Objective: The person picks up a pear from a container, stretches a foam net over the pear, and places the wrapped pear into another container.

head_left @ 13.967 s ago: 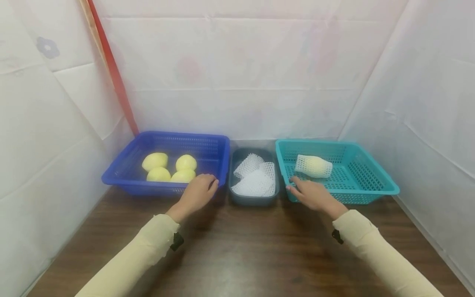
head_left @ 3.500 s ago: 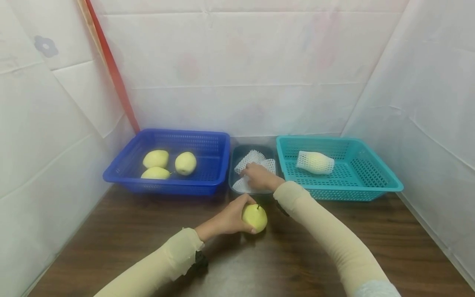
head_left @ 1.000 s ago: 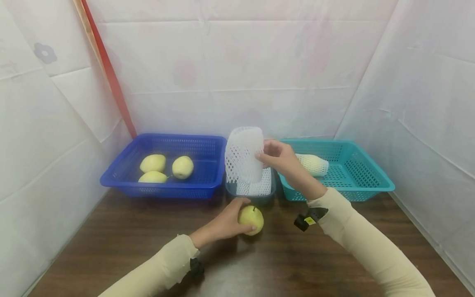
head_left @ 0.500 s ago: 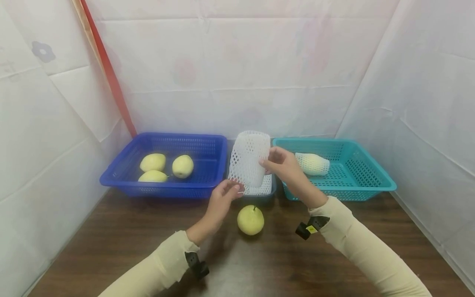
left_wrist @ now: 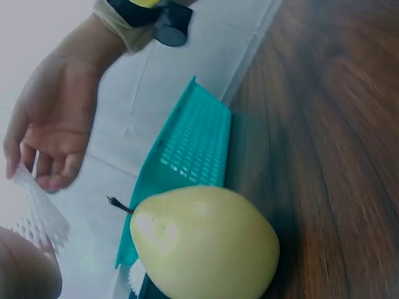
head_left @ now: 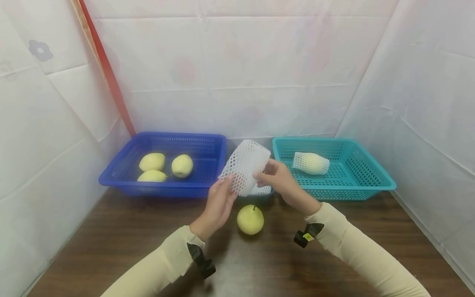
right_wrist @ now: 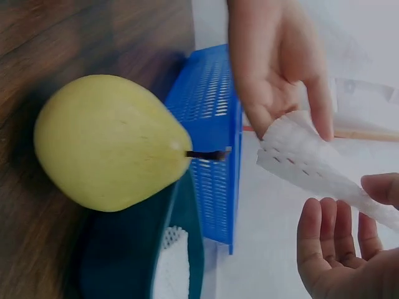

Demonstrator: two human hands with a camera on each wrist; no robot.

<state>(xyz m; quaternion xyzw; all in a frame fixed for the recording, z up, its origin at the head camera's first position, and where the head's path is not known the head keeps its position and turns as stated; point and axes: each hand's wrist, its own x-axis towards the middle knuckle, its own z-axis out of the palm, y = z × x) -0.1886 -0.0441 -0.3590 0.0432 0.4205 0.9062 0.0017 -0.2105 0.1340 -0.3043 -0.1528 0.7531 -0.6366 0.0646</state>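
Observation:
A white foam net sleeve [head_left: 248,165] hangs between my two hands above the middle box. My left hand [head_left: 218,204] pinches its lower left edge between thumb and fingers. On the other side, my right hand [head_left: 283,181] pinches the sleeve near its right edge. Below them a pale yellow-green pear [head_left: 250,220] rests on the table, stem tilted away, touched by neither hand. Both wrist views show this pear [left_wrist: 206,243] up close. In the right wrist view, the net [right_wrist: 305,152] is stretched between the left fingers and the right thumb.
Left stands a blue basket [head_left: 159,189] with three pears [head_left: 182,166]. A teal basket [head_left: 356,194] at right holds one netted pear [head_left: 311,163]. Between them, a dark box [right_wrist: 124,255] with more foam nets [right_wrist: 174,268] is mostly hidden by my hands. White sheets enclose the table [head_left: 267,264].
A pear has gone from the blue basket to the table, where my left hand released it. My right hand lifted a foam net from the box; my left hand now grips it too.

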